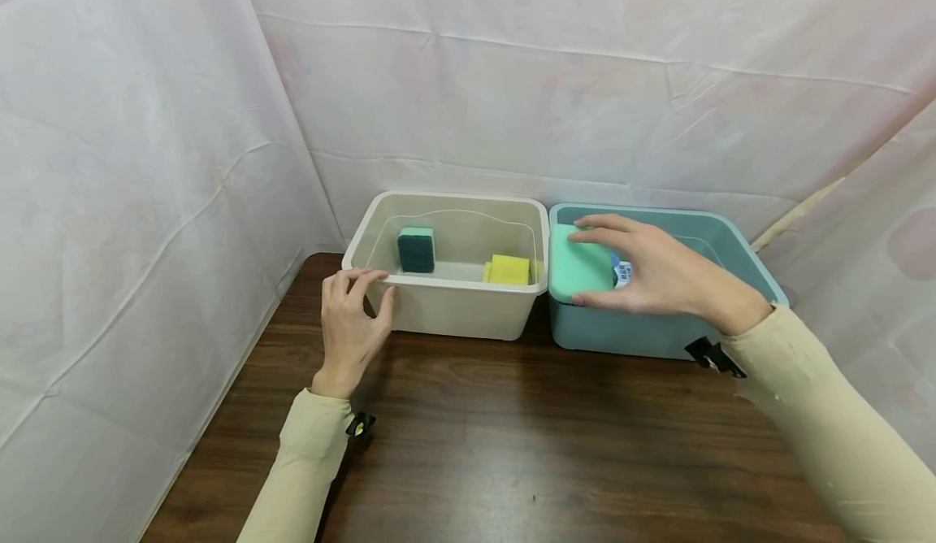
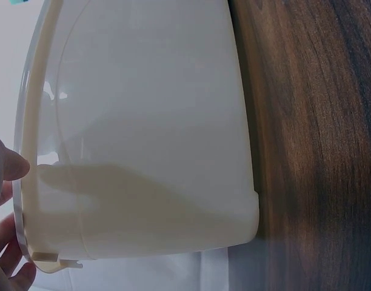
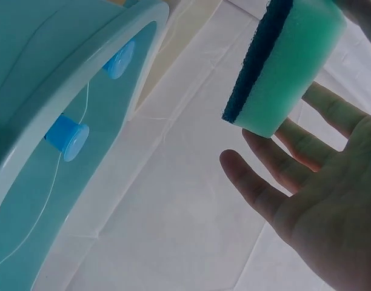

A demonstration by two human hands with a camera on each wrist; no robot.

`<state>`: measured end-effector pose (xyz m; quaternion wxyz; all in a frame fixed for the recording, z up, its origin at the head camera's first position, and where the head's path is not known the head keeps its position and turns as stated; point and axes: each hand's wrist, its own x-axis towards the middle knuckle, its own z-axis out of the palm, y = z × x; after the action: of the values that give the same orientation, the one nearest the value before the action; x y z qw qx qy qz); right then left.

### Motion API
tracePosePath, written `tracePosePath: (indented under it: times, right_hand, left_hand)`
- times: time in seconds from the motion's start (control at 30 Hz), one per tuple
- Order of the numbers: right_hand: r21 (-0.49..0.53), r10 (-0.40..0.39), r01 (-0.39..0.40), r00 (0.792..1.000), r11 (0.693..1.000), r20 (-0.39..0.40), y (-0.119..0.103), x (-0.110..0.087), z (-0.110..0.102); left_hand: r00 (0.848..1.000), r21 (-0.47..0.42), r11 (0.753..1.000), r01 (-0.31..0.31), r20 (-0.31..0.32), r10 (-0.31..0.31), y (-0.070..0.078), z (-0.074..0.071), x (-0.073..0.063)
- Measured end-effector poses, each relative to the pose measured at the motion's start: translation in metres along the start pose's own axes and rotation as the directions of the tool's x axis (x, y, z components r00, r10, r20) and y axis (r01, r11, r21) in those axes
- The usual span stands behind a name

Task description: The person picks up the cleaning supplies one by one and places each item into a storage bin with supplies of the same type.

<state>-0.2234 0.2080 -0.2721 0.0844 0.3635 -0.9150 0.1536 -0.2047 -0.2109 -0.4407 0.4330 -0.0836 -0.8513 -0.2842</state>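
Note:
My right hand [image 1: 651,267] grips a green sponge [image 1: 581,262] between thumb and fingers, over the left part of the blue bin [image 1: 658,336]. The right wrist view shows the sponge's dark scouring pad [image 3: 258,60], with the sponge held above the bin rim. My left hand [image 1: 351,319] holds the front-left rim of the off-white bin [image 1: 453,311], thumb on the outer side and fingers over the edge. Inside that bin, a green sponge with a dark pad [image 1: 417,252] stands upright at the left, and yellow sponges [image 1: 509,270] lie at the right.
The bins stand side by side on a dark wooden table [image 1: 468,437]. White sheeting [image 1: 468,104] hangs behind and at both sides. A blue-and-white label [image 1: 621,271] shows beside the right palm. Blue pegs [image 3: 67,136] sit on the blue bin's end.

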Motion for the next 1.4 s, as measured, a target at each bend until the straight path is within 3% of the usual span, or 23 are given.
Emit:
tracePosePath:
  times: [0.27,0.6,1.4]
  right_hand:
    - [-0.005,0.003,-0.003,1.000,1.000,0.012,0.000,0.006,-0.001]
    - [-0.001,-0.002,0.002,1.000,1.000,0.024,-0.001,0.017,-0.002]
    - [0.059,0.017,-0.022,0.997,0.998,0.078,0.003,0.048,0.003]
  left_hand:
    - [1.000,0.001,1.000,0.011,0.011,-0.011,-0.002,0.000,-0.001]
    - [1.000,-0.013,1.000,-0.002,-0.031,0.002,-0.002,0.002,-0.001]
    - [1.000,-0.002,1.000,0.003,-0.004,-0.003,0.000,-0.001,-0.001]
